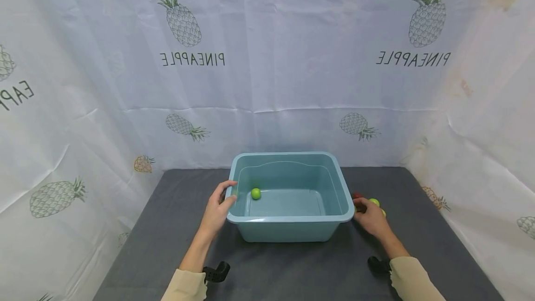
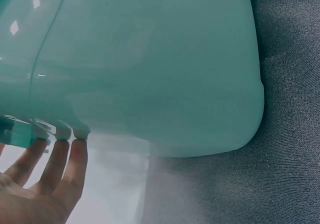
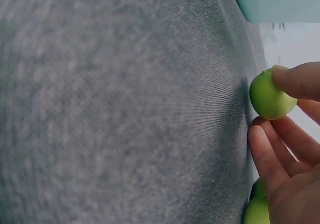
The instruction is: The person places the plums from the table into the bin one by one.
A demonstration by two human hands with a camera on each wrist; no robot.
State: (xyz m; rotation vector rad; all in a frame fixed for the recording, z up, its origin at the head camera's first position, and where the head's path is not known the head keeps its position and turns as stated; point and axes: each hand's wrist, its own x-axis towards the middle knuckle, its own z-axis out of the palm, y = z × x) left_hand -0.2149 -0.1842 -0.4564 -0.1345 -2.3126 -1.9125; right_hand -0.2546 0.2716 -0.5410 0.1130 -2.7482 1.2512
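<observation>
A light teal plastic basin point(image 1: 284, 232) stands on the dark grey cloth. My left hand point(image 1: 215, 215) holds its left rim, thumb over the edge; in the left wrist view the fingertips point(image 2: 77, 149) meet the basin's outer wall point(image 2: 165, 84). Inside, toward the left, lies one small green lime point(image 1: 256, 193). Just right of the basin, my right hand point(image 1: 369, 221) is low by the cloth. It pinches another lime point(image 3: 265, 101) between thumb and fingers in the right wrist view. More green limes point(image 3: 257, 213) sit below that hand.
Beyond the right hand lie a red fruit point(image 1: 357, 195) and a green one point(image 1: 374, 202), partly hidden by the hand. White curtains point(image 1: 288, 78) printed with pineapples enclose the back and both sides of the cloth-covered table point(image 1: 167, 226).
</observation>
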